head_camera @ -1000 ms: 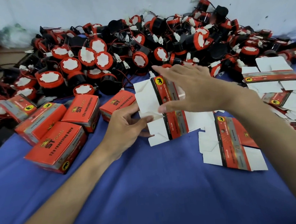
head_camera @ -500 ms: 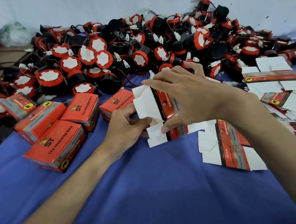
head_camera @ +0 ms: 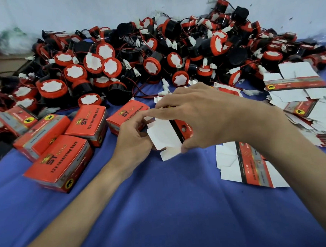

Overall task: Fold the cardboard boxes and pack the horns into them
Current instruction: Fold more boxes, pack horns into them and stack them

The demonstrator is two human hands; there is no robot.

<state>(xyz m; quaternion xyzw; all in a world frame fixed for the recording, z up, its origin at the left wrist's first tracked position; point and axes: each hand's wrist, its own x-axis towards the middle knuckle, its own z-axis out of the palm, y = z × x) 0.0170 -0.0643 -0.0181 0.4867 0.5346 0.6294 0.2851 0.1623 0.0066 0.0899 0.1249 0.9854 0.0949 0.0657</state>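
A half-folded cardboard box blank [head_camera: 167, 136], white inside with a red and black printed strip, is held just above the blue cloth [head_camera: 163, 200]. My left hand [head_camera: 134, 138] pinches its left edge. My right hand [head_camera: 202, 116] curls over its top and right side, thumb under the lower flap. A big pile of red-and-black horns [head_camera: 153, 54] with white caps and wires lies behind. Several folded red boxes [head_camera: 59, 165] stand at the left.
A flat box blank [head_camera: 246, 163] lies on the cloth under my right forearm. A stack of flat blanks [head_camera: 307, 101] sits at the right edge. A pale wall [head_camera: 111, 7] closes off the back.
My right hand went from lying flat on the blank to curling over it. The blank has gone from flat to bent up between both hands, and they moved slightly nearer.
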